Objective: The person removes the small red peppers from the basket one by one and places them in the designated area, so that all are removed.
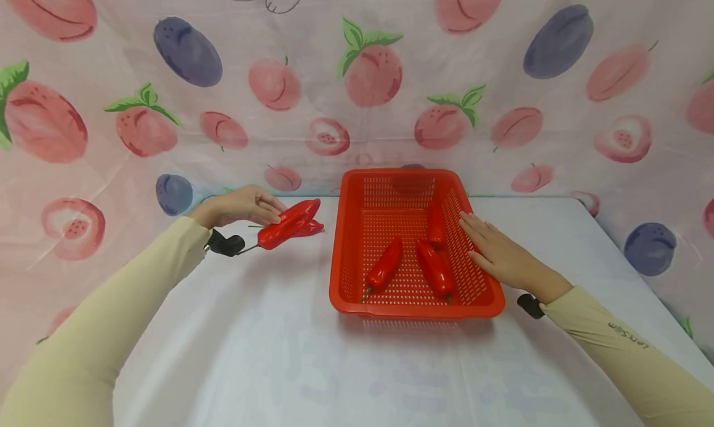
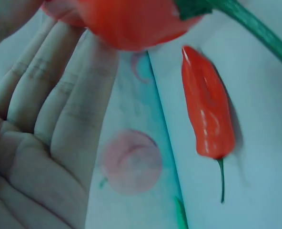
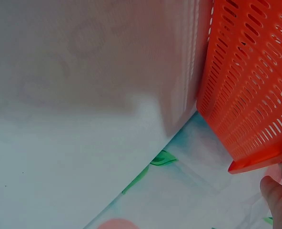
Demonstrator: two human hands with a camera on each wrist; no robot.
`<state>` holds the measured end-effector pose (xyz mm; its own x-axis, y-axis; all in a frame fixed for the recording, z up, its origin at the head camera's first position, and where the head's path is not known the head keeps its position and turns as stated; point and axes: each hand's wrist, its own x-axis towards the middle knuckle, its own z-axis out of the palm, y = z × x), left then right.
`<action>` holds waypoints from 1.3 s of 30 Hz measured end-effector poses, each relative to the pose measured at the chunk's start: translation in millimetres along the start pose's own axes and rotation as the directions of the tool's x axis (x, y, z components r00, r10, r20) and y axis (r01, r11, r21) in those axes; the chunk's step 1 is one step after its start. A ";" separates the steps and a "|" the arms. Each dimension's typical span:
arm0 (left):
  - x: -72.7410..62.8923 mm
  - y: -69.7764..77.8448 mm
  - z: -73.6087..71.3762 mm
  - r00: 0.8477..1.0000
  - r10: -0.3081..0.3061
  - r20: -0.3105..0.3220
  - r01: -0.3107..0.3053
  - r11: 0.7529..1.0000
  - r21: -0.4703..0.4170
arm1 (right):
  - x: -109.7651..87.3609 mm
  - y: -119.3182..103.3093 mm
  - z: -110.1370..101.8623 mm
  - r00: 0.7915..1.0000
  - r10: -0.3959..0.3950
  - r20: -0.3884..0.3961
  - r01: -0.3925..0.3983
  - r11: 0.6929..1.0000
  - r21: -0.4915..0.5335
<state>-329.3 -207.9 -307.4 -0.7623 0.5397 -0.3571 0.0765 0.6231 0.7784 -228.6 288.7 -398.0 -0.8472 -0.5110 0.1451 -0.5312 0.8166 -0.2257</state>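
Note:
My left hand (image 1: 245,205) pinches a glossy red chili pepper (image 1: 289,225) between thumb and fingers, left of the basket. Its green stem (image 2: 255,26) sticks out toward the wrist. Beyond that pepper, a second red chili pepper (image 2: 208,105) lies on the white table, partly hidden behind the held one in the head view. My right hand (image 1: 504,253) rests on the right rim of a red plastic basket (image 1: 418,312), fingers straight. Inside the basket lie three red chili peppers: one at the left (image 1: 385,266), one at the right front (image 1: 435,271), and one behind it (image 1: 436,224).
The basket's perforated side wall (image 3: 250,71) stands on the white-covered table (image 1: 251,352). A fruit-print cloth (image 1: 390,129) hangs behind the table's back edge. Black wrist straps (image 1: 225,243) show at both cuffs.

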 end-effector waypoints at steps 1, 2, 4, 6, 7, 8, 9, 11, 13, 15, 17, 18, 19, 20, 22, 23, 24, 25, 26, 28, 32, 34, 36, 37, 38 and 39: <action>0.6 -2.7 -1.7 1.000 -0.003 -0.001 0.003 1.000 0.005 | 0.1 0.4 0.3 1.000 0.000 -0.002 -0.001 1.000 -0.002; 1.5 -5.6 -3.3 1.000 -0.010 -0.003 0.010 1.000 0.005 | 0.2 0.7 0.5 1.000 0.001 -0.002 -0.001 1.000 -0.003; 3.8 -11.4 -6.3 1.000 -0.024 -0.001 0.024 1.000 0.008 | 0.2 1.4 0.5 1.000 -0.001 -0.006 0.001 1.000 -0.006; 6.6 -17.6 -9.0 0.999 -0.044 -0.001 0.044 0.999 0.003 | 0.0 1.7 0.6 1.000 -0.002 -0.008 0.002 1.000 -0.011; 8.0 -20.8 -10.2 0.999 -0.053 0.000 0.053 0.999 -0.003 | -0.3 1.9 0.6 1.000 -0.002 -0.007 0.002 1.000 -0.013; 9.5 -23.9 -11.1 0.998 -0.064 -0.002 0.064 0.998 -0.008 | -0.6 2.0 0.7 1.000 0.000 -0.004 0.000 1.000 -0.012; 11.1 -26.9 -11.9 0.997 -0.073 -0.002 0.073 0.997 -0.012 | -0.9 1.9 0.7 1.000 0.001 -0.002 -0.001 1.000 -0.013; 14.1 -32.6 -12.9 0.996 -0.087 -0.011 0.087 0.996 -0.016 | -1.4 1.6 1.1 1.000 0.007 0.003 -0.007 1.000 -0.011; 17.2 -37.9 -13.1 0.995 -0.093 -0.023 0.093 0.996 -0.016 | -1.9 1.1 1.3 1.000 0.014 0.008 -0.014 1.000 -0.007; 19.9 -42.8 -12.7 0.994 -0.099 -0.036 0.099 0.995 -0.010 | -2.2 0.9 2.0 1.000 0.016 0.006 -0.016 1.000 -0.007; 22.5 -48.2 -12.1 0.994 -0.105 -0.043 0.105 0.994 -0.002 | -2.4 0.8 2.9 1.000 0.021 0.010 -0.021 1.000 -0.001; 23.9 -50.6 -11.5 0.992 -0.114 -0.048 0.114 0.993 -0.003 | -2.4 0.4 3.3 1.000 0.022 0.011 -0.022 1.000 0.002; 25.2 -53.2 -10.9 0.991 -0.123 -0.049 0.123 0.992 -0.004 | -2.4 0.4 3.8 1.000 0.021 0.011 -0.021 1.000 0.002; 26.7 -56.1 -10.2 0.990 -0.131 -0.050 0.131 0.991 -0.003 | -2.4 0.2 4.2 1.000 0.019 0.011 -0.019 1.000 0.001; 29.9 -62.0 -8.8 0.989 -0.142 -0.048 0.142 0.990 0.002 | -2.3 -0.1 5.0 1.000 0.018 0.010 -0.018 1.000 0.002; 31.8 -64.7 -7.8 0.988 -0.149 -0.046 0.149 0.989 -0.001 | -2.3 -0.3 5.3 1.000 0.014 0.006 -0.013 1.000 -0.003; 33.6 -67.5 -7.0 0.987 -0.155 -0.042 0.155 0.988 -0.003 | -2.4 -0.6 5.6 1.000 0.012 0.005 -0.012 1.000 -0.003; 35.4 -70.2 -6.1 0.986 -0.161 -0.037 0.161 0.987 -0.003 | -2.5 -0.6 5.9 1.000 0.012 0.005 -0.012 1.000 -0.004; 37.0 -72.4 -5.1 0.986 -0.162 -0.033 0.162 0.987 0.003 | -2.7 -0.8 6.0 1.000 0.010 0.004 -0.010 1.000 -0.003; 39.8 -75.9 -3.2 0.985 -0.172 -0.027 0.173 0.985 0.008 | -3.3 -1.0 6.4 1.000 0.011 0.006 -0.011 1.000 -0.001; 44.3 -78.8 -0.2 0.984 -0.176 -0.031 0.178 0.984 0.034 | -4.1 -1.3 6.0 1.000 -0.003 -0.009 0.002 1.000 -0.008; 46.6 -80.0 0.6 0.983 -0.181 -0.036 0.182 0.983 0.034 | -4.0 -1.5 5.6 1.000 -0.013 -0.022 0.013 1.000 -0.013; 48.8 -82.1 1.2 0.984 -0.176 -0.038 0.177 0.984 0.034 | -3.7 -1.7 5.2 1.000 -0.013 -0.025 0.013 1.000 -0.011; 49.8 -83.3 1.7 0.983 -0.177 -0.039 0.179 0.983 0.033 | -3.4 -1.4 5.3 1.000 -0.012 -0.025 0.012 1.000 -0.012; 51.0 -84.6 2.1 0.984 -0.174 -0.039 0.176 0.984 0.035 | -3.1 -1.2 5.3 1.000 -0.010 -0.024 0.010 1.000 -0.011; 51.6 -85.1 2.9 0.984 -0.173 -0.039 0.175 0.984 0.038 | -3.1 -0.9 5.3 1.000 -0.004 -0.018 0.003 1.000 -0.007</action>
<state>-373.3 -231.4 -393.5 -0.7885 0.4013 -0.4662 -0.0332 0.7291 0.6836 -225.4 288.1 -403.3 -0.8451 -0.5090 0.1636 -0.5342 0.8166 -0.2187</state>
